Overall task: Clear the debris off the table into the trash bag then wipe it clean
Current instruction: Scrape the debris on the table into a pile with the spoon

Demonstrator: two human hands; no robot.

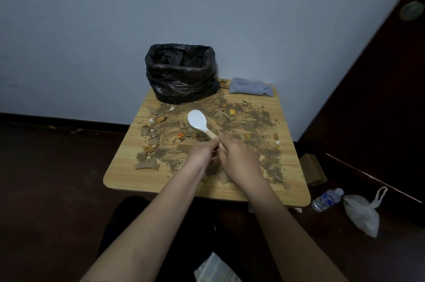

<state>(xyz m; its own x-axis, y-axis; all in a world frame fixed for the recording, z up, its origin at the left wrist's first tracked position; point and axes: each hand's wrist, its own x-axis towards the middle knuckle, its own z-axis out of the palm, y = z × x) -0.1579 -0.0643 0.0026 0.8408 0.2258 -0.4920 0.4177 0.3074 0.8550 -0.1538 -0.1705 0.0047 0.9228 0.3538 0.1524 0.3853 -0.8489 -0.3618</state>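
A small wooden table stands against a pale wall. Both hands of the person meet over the near middle of the table. The right hand has its fingers curled around the wooden handle of a white spoon. The left hand pinches the same handle just beside the right hand, and the two hands touch each other. The white bowl of the spoon points to the far left, over the middle of the table; it cannot be told whether it touches the surface.

The debris covers most of the table top: brown dirt spread in smears, torn cardboard pieces mainly on the left side and near the hands, and some small orange and white scraps. More dirt lies on the right side of the table.

A black trash bag stands upright at the far edge of the table, a little to the left, with its mouth open and its rim rolled down. Just to the right of the bag, in the far right corner, lies a folded grey cloth.

On the dark floor to the right of the table lie a plastic water bottle and, beside it, a tied white plastic bag. A brown box sits on the floor close to the right edge of the table.
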